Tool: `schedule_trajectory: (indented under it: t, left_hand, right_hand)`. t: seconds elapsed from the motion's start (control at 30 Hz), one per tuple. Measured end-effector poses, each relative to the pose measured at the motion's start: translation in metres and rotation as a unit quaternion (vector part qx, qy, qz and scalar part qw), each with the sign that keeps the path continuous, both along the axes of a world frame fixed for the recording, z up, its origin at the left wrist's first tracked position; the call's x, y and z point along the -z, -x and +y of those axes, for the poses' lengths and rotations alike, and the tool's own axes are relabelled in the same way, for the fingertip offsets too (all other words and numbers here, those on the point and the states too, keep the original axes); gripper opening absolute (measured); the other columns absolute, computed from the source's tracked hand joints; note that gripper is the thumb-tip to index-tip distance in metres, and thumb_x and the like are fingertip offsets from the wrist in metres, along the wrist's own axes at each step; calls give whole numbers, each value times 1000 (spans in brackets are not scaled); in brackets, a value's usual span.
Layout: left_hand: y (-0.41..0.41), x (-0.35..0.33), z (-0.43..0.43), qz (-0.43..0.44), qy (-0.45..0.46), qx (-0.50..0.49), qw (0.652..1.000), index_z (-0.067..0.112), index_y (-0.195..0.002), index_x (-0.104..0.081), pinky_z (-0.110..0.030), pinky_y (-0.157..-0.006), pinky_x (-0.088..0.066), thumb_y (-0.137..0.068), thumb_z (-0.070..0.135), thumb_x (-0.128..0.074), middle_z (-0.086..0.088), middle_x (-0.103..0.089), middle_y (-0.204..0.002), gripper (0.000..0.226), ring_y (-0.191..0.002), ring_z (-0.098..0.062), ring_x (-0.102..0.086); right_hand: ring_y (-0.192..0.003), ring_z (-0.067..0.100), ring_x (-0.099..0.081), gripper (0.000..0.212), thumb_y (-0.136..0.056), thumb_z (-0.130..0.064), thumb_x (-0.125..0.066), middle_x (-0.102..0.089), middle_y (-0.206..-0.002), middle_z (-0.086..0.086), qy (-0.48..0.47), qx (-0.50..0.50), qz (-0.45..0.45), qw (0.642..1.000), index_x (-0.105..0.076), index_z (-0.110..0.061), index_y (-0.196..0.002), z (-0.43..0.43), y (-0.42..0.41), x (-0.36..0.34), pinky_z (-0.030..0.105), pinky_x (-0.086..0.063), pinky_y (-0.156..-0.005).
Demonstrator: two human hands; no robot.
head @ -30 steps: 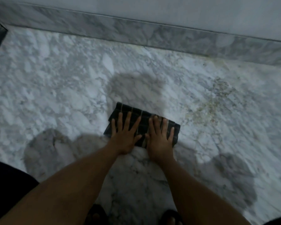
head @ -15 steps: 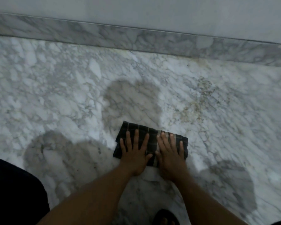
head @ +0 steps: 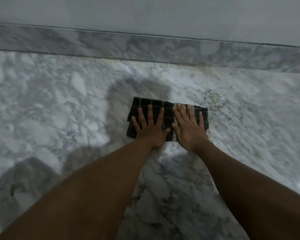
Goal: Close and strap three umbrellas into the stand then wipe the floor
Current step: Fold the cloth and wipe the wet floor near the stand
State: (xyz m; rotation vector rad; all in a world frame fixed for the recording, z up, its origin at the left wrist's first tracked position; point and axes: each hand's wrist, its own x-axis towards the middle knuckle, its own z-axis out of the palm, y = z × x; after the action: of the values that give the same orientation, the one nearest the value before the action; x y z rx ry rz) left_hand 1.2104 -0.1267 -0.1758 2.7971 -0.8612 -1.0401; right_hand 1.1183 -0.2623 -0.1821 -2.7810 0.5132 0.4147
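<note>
1. Wiping step is on. The folded dark checked cloth (head: 167,111) lies flat on the marble floor (head: 59,110), mid-frame, a short way out from the skirting (head: 145,47) under the wall (head: 145,13).
2. Left hand (head: 151,129) is flat with fingers spread wide, palm pressing the cloth's left half. No grip, just pushing down.
3. Right hand (head: 189,129) does the same on the right half, fingers straight and closer together. The two hands sit side by side with thumbs almost touching.
4. No umbrellas or stand are in view, so I can't confirm the strapping part. Since the wipe comes last in the task, I judge it probably done.
5. What's left: a patch of brownish specks (head: 215,101) sits just right of the cloth, unwiped as far as I can see. There's also a yellowish tint along the skirting edge.
6. Versus half a second ago: the cloth has slid forward, clearly nearer the skirting now, with its right edge closer to the specks.
7. Hand pose is unchanged, both palms flat on the cloth as before. The toes seen at the bottom edge earlier are out of shot now.
</note>
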Motion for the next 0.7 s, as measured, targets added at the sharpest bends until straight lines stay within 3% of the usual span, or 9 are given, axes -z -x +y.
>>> schedule_trajectory:
  t: [0.4,0.7]
  left_hand:
    - [-93,4,-102,-37,27,-11,999,40,-147,23,-61,-103,27,-95,65,-23,-5,40,-152,73,-134,-40,41]
    - [-117,-1,-132,-41,29,54,997,41,-148,20,-66,-107,19,-95,64,-24,-8,39,-152,72,-135,-44,37]
  right_hand:
    - [-150,18,12,57,-103,-51,-14,7,-163,-13,25,-12,-46,999,2,-36,-155,-105,-100,10,53,9,-117]
    - [-150,23,7,56,-102,-52,-15,0,-163,-13,16,40,-72,996,-5,-37,-155,-130,-112,14,55,8,-117]
